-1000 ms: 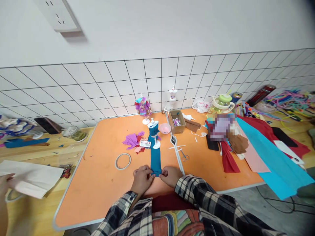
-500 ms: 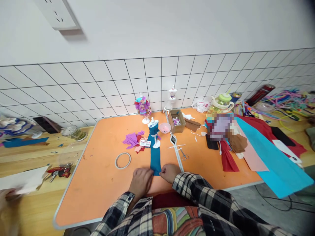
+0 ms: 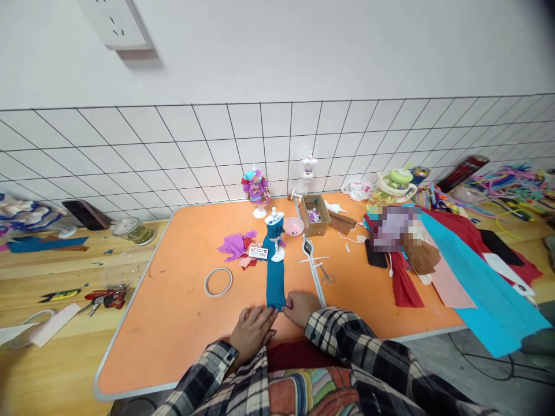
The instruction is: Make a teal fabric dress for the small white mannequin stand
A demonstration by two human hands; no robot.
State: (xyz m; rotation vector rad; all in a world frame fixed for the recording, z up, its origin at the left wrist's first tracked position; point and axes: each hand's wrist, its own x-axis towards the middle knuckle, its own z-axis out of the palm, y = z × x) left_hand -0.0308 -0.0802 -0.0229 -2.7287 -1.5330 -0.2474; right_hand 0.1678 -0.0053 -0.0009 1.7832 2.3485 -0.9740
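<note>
A strip of teal crepe paper or cloth lies lengthwise on the orange table, its near edge between my hands. My right hand is closed, thumb and finger pinching the strip's near right corner. At the near left corner rests my left hand, palm down with fingers apart and the fingertips touching the edge. Beyond the strip stands a small white mannequin wrapped in teal. Beside it lie a small labelled white box and purple scraps.
A roll of tape lies left of the strip. Small scissors and a long white-handled tool lie to the right. Farther back are a pink bowl, a cardboard box and a dressed mannequin. Coloured sheets overhang the right edge.
My left hand has slid slightly down and its fingers have spread from a closer grip. My right hand stays at the corner. The co-worker's hand at far left has left the white paper.
</note>
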